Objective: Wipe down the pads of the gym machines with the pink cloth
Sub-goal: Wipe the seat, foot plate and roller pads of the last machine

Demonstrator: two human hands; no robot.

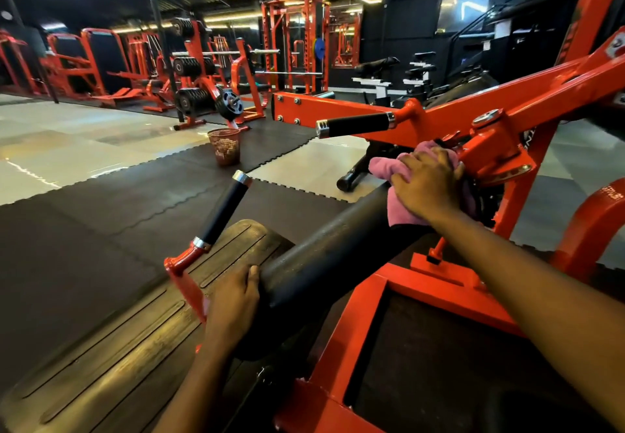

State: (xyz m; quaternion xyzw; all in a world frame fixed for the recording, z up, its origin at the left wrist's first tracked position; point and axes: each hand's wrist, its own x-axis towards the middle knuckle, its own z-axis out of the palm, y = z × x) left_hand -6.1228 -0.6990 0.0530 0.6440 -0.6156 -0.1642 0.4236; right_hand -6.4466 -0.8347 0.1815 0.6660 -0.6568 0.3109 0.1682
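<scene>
A long black roller pad [324, 256] runs diagonally across an orange gym machine [487, 148]. My right hand [427, 184] lies on the pink cloth [389, 167] and presses it onto the far end of the pad, close to the orange pivot housing. The cloth bunches out past my fingers to the left and hangs down beside the pad. My left hand [233, 299] holds the near end of the roller, with the thumb on the pad's end face.
Two black-grip handles [225, 211] [355, 124] stick out from the machine's frame. A ribbed footplate [135, 327] lies below my left arm. A mesh bin [224, 146] stands on the black floor mats. Orange racks and weight plates [194, 67] line the back.
</scene>
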